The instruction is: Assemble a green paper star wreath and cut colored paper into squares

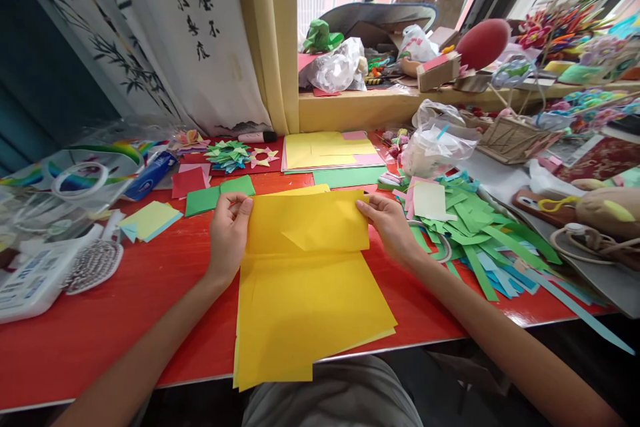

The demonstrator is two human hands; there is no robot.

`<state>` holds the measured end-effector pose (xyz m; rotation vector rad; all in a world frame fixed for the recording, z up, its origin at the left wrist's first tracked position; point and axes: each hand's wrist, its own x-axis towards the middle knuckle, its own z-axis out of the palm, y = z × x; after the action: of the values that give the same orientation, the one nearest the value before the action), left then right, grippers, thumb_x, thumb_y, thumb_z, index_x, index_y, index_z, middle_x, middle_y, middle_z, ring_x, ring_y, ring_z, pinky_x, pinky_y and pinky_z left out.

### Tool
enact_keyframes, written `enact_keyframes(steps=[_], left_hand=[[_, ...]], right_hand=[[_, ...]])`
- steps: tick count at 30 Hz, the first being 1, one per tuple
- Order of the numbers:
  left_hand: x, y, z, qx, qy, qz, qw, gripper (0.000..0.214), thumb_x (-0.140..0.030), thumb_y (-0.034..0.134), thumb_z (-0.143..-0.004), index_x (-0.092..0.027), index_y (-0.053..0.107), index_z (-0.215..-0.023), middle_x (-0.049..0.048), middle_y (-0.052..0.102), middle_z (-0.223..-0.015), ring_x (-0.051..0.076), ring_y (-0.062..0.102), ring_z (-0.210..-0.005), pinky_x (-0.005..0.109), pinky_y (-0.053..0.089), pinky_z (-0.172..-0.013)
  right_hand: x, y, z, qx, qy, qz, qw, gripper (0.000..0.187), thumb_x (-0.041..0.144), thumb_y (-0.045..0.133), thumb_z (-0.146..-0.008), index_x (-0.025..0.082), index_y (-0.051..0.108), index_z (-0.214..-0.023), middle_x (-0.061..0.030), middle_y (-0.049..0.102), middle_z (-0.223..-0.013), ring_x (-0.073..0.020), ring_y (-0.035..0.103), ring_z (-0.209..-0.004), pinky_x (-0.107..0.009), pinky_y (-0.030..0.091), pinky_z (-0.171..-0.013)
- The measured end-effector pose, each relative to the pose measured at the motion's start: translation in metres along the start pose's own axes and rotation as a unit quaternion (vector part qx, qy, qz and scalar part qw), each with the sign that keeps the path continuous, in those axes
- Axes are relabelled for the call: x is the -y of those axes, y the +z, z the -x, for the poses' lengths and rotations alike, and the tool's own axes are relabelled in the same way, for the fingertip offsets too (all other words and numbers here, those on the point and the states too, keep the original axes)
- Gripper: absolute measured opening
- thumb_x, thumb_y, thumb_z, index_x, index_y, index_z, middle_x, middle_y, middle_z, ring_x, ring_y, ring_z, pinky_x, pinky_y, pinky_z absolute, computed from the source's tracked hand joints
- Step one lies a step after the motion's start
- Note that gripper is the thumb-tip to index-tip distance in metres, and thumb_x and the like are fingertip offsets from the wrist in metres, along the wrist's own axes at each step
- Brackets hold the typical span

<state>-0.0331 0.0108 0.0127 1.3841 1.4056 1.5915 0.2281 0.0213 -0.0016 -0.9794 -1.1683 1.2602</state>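
A stack of yellow paper sheets (310, 300) lies on the red table (150, 293) in front of me and hangs over its front edge. The top sheet's far half (307, 223) is folded toward me, with a crease across the middle. My left hand (227, 237) pinches the folded sheet's left top corner. My right hand (390, 227) pinches its right top corner. Both hands are closed on that same yellow sheet.
Green and blue paper strips (475, 240) pile up at the right. Green and red squares (205, 190), folded paper stars (230, 155) and more yellow sheets (325, 150) lie behind. A tape roll (80, 180), a calculator (35, 277) and plastic bags (430, 143) crowd the sides.
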Motion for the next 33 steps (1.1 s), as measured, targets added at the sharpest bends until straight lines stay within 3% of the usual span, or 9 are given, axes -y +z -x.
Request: enact_keyframes(steps=[5, 12, 17, 25, 29, 33], left_hand=[[-0.001, 0.0, 0.0, -0.003, 0.006, -0.029, 1.0, 0.025, -0.044, 0.056, -0.078, -0.022, 0.049, -0.086, -0.0007, 0.05, -0.07, 0.01, 0.044, -0.054, 0.018, 0.035, -0.044], [-0.004, -0.001, 0.003, 0.009, 0.01, -0.052, 0.999, 0.023, -0.044, 0.053, -0.08, -0.023, 0.049, -0.087, -0.0013, 0.05, -0.069, 0.009, 0.039, -0.05, 0.019, 0.035, -0.045], [-0.004, 0.0, 0.004, 0.008, 0.014, -0.053, 0.998, 0.023, -0.045, 0.053, -0.08, -0.023, 0.049, -0.087, -0.0006, 0.052, -0.071, 0.011, 0.044, -0.056, 0.019, 0.037, -0.048], [-0.002, 0.001, 0.005, -0.024, 0.038, -0.04, 0.998, 0.021, -0.042, 0.054, -0.081, -0.022, 0.049, -0.087, -0.0004, 0.053, -0.073, 0.012, 0.047, -0.06, 0.021, 0.037, -0.051], [-0.002, 0.002, 0.006, -0.039, 0.054, -0.036, 0.997, 0.02, -0.04, 0.054, -0.081, -0.022, 0.049, -0.087, 0.0004, 0.054, -0.076, 0.012, 0.049, -0.065, 0.022, 0.037, -0.054], [-0.002, 0.002, 0.005, -0.045, 0.058, -0.025, 0.997, 0.019, -0.039, 0.054, -0.081, -0.022, 0.048, -0.087, 0.0005, 0.053, -0.076, 0.013, 0.049, -0.066, 0.022, 0.038, -0.055]], right_hand=[[0.001, 0.0, 0.001, 0.012, -0.02, -0.004, 1.0, 0.013, 0.031, 0.061, -0.077, 0.02, 0.062, -0.085, -0.0011, 0.065, -0.084, -0.0146, 0.059, -0.071, -0.023, 0.043, -0.058], [-0.004, 0.0, -0.001, 0.012, -0.025, 0.001, 1.0, 0.024, 0.033, 0.058, -0.079, 0.022, 0.06, -0.101, -0.0025, 0.064, -0.099, -0.0169, 0.06, -0.086, -0.026, 0.046, -0.069], [-0.002, 0.002, 0.0, -0.002, -0.021, 0.014, 1.0, 0.024, 0.038, 0.057, -0.08, 0.021, 0.061, -0.097, -0.0037, 0.064, -0.1, -0.0181, 0.06, -0.089, -0.028, 0.046, -0.075], [0.002, 0.007, 0.004, -0.03, -0.008, 0.014, 0.999, 0.026, 0.044, 0.06, -0.078, 0.02, 0.057, -0.088, -0.0031, 0.063, -0.098, -0.0174, 0.06, -0.087, -0.025, 0.047, -0.07], [-0.001, 0.007, 0.005, -0.008, 0.027, 0.02, 0.999, 0.028, 0.046, 0.059, -0.077, 0.019, 0.059, -0.084, -0.0036, 0.064, -0.092, -0.0171, 0.06, -0.083, -0.026, 0.047, -0.07], [-0.009, 0.006, 0.004, -0.007, 0.017, 0.032, 0.999, 0.029, 0.048, 0.059, -0.076, 0.019, 0.06, -0.08, -0.003, 0.064, -0.086, -0.0176, 0.059, -0.079, -0.027, 0.047, -0.068]])
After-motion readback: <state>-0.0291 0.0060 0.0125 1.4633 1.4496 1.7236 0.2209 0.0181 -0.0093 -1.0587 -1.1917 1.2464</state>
